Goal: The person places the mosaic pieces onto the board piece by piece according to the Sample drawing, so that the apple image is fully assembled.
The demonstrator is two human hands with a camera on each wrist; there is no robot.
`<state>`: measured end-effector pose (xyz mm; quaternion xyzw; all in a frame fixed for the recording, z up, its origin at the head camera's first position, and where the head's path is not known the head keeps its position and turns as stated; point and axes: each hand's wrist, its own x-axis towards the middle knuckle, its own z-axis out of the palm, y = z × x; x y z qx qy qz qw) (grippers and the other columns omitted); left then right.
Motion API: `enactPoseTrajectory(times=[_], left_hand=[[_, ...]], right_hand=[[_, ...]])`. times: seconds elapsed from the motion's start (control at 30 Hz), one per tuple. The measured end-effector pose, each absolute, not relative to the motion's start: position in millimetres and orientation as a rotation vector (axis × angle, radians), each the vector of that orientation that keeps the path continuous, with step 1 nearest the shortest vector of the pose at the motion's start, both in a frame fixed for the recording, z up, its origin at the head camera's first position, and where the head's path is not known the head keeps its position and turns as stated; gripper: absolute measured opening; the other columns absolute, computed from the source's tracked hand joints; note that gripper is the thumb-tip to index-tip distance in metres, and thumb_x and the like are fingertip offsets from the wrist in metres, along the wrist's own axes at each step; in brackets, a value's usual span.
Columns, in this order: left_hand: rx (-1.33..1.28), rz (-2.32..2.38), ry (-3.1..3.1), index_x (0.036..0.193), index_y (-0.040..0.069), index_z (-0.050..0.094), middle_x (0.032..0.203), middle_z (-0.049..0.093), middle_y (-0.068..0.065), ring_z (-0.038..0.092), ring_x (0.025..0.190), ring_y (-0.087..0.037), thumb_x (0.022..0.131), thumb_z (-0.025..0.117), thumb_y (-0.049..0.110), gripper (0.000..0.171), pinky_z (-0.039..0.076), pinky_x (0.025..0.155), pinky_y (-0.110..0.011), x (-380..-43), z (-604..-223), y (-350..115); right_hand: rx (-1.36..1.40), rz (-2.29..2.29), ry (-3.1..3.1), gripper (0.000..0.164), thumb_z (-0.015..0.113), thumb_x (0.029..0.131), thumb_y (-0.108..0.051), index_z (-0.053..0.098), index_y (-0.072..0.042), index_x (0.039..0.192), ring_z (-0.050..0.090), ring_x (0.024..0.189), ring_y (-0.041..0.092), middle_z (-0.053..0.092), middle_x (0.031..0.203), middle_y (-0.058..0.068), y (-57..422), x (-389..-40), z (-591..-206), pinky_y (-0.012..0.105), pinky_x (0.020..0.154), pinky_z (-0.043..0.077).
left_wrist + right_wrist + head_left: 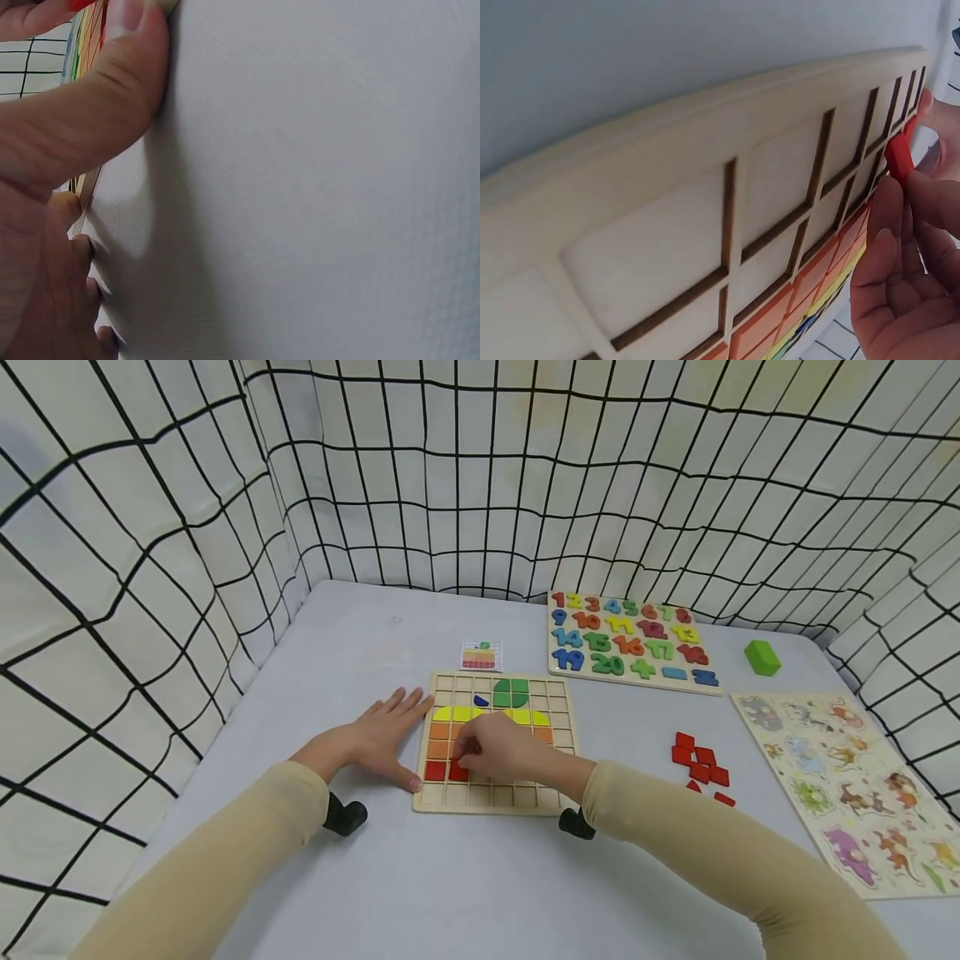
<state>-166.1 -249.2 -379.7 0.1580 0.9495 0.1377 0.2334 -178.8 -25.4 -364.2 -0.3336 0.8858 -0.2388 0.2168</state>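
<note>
A wooden grid board lies flat, partly filled with coloured tiles. Green tiles and a dark blue tile sit near its top, above rows of yellow tiles and orange tiles. My left hand rests spread along the board's left edge, thumb at the lower left corner. Between thumb and fingers, my right hand pinches a red square tile, tilted over a lower-row cell. Just left of it, another red tile sits in the grid. My right hand hides part of the middle rows.
Several loose red tiles lie right of the board. A small pattern card is behind it, with a number puzzle farther right. Beyond are a green block and an animal puzzle. Black netting surrounds the table's back and sides.
</note>
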Motion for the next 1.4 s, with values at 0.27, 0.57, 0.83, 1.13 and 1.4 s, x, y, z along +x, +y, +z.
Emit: enactPoseTrajectory(times=[0.27,0.57,0.83,1.13,1.4], left_hand=[[0.449,0.397,2.608,0.165,0.007,0.009,0.172,0.003,-0.021,-0.002,0.158,-0.047,0.073,0.087,0.055,0.130,0.006,0.125,-0.068,-167,-382,-248],[0.440,0.387,2.600,0.165,0.008,0.008,0.172,0.001,-0.020,-0.004,0.158,-0.046,0.073,0.087,0.057,0.131,0.006,0.126,-0.066,-169,-387,-247],[0.448,0.413,2.601,0.165,0.007,0.009,0.172,0.002,-0.020,-0.003,0.158,-0.047,0.072,0.088,0.056,0.131,0.006,0.126,-0.067,-169,-391,-245],[0.452,0.388,2.611,0.165,0.007,0.009,0.173,0.002,-0.020,-0.004,0.158,-0.046,0.072,0.087,0.055,0.131,0.005,0.126,-0.066,-169,-389,-244],[0.446,0.392,2.614,0.165,0.005,0.008,0.172,0.003,-0.022,-0.003,0.158,-0.047,0.072,0.088,0.054,0.131,0.006,0.125,-0.067,-167,-382,-248]], right_hand=[[-0.966,-0.554,2.498,0.008,0.070,0.097,-0.011,0.078,-0.012,0.094,0.061,0.079,0.012,0.072,0.084,-0.003,-32,-175,-363,0.022,0.077,0.056],[-0.956,-0.484,2.510,0.007,0.073,0.095,-0.014,0.080,-0.012,0.094,0.061,0.077,0.010,0.073,0.083,-0.004,-35,-173,-365,0.020,0.077,0.056],[-0.981,-0.618,2.554,0.007,0.072,0.096,-0.011,0.079,-0.010,0.097,0.062,0.083,0.013,0.076,0.090,0.000,-14,-176,-363,0.026,0.081,0.057],[-0.788,-0.654,2.588,0.009,0.073,0.095,-0.010,0.078,-0.011,0.102,0.062,0.088,0.014,0.074,0.095,-0.002,74,-184,-351,0.028,0.081,0.058],[-0.624,-0.466,2.629,0.019,0.077,0.091,-0.011,0.076,-0.011,0.110,0.062,0.092,0.015,0.072,0.100,0.000,151,-175,-361,0.032,0.082,0.060]])
